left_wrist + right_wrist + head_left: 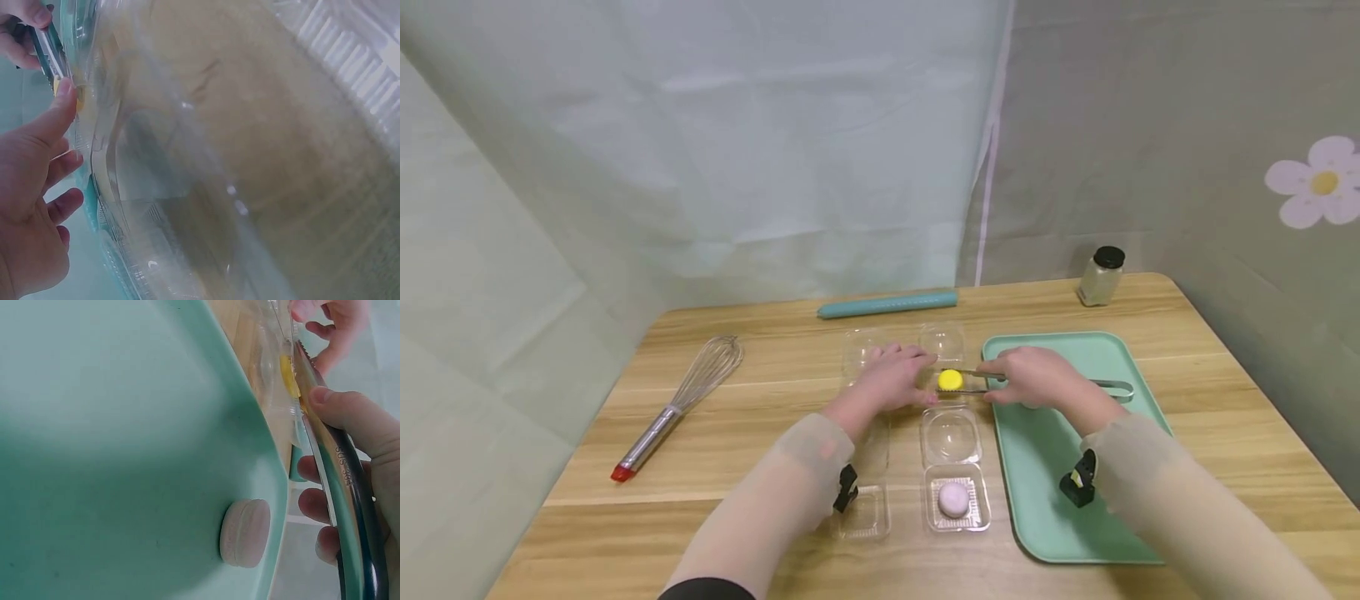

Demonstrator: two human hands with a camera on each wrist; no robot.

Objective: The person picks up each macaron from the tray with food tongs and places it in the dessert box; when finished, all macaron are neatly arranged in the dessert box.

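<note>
glossy metal tongs [344,487], shiny plastic boxes [951,436], matt tray [1037,475]

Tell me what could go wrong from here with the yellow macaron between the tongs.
The yellow macaron could crack or slip if the right hand's squeeze on the metal tongs is too hard or too light. The clear plastic clamshell there might shift if the tongs catch it. The pink macaron on the tray, near the right hand, could get knocked.

Yellow macaron [951,380], silver tongs [345,497]. Lilac macaron [953,499], clear box [982,504]. Pale pink macaron [245,534], mint-green tray [1036,500]. Worktop [715,467]: light brown wood grain. Whisk [655,433] silver, red end [622,473]. Teal stick [887,305]. Jar lid [1108,257] black. Grey cloth [1150,125]: pale-pink flower [1317,182], yellow centre.
</note>
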